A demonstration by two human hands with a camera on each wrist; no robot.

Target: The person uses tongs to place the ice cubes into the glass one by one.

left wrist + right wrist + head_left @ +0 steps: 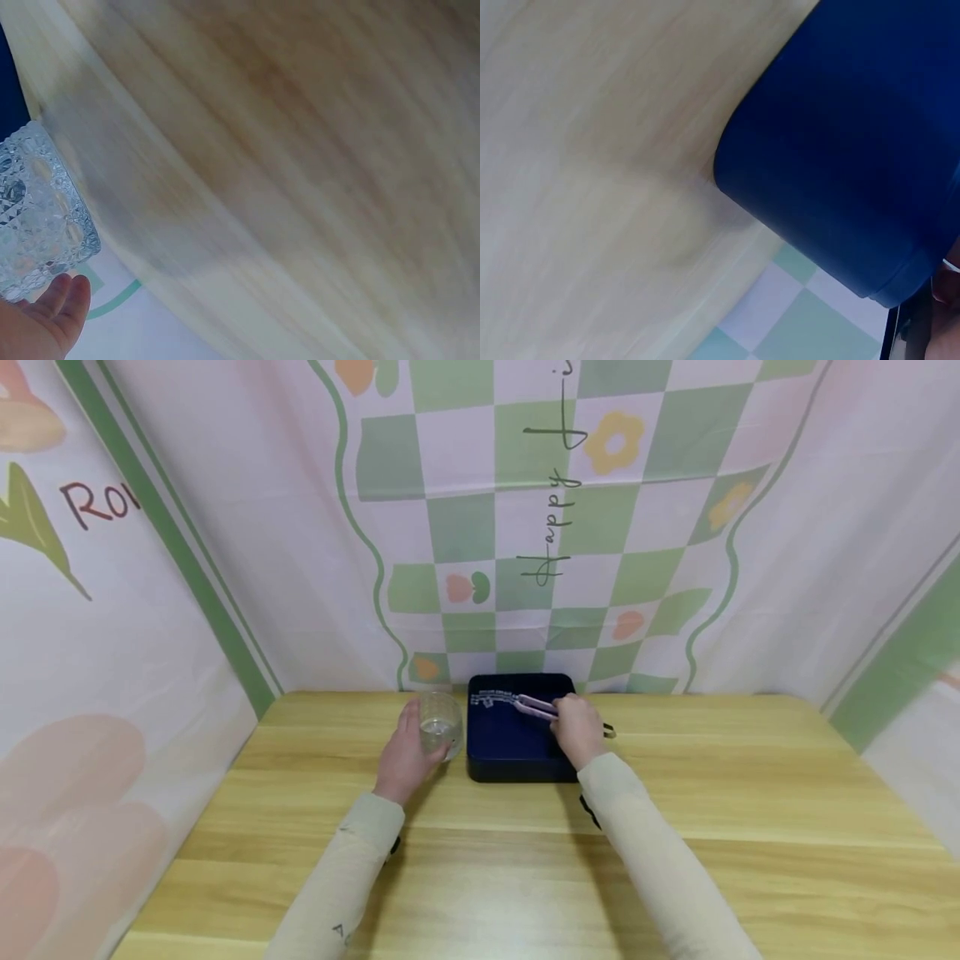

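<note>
My left hand [405,758] grips a clear glass [441,727], fingers on its left side and thumb across the front. In the left wrist view the glass [45,217] shows a faceted, cut pattern, with fingertips [73,300] at its edge. To the right of the glass stands a navy-blue box [510,739] with white print. My right hand [580,729] holds a slim pair of tongs [536,707] over the box, the pale pinkish arms pointing left and a dark end sticking out behind the hand. In the right wrist view the box [840,150] hides most of that hand.
The glass and box are near the back of a light wooden table [480,868]. Directly behind its far edge hangs a cloth backdrop [525,527] with green checks and flowers. Another printed cloth [112,652] hangs along the left side.
</note>
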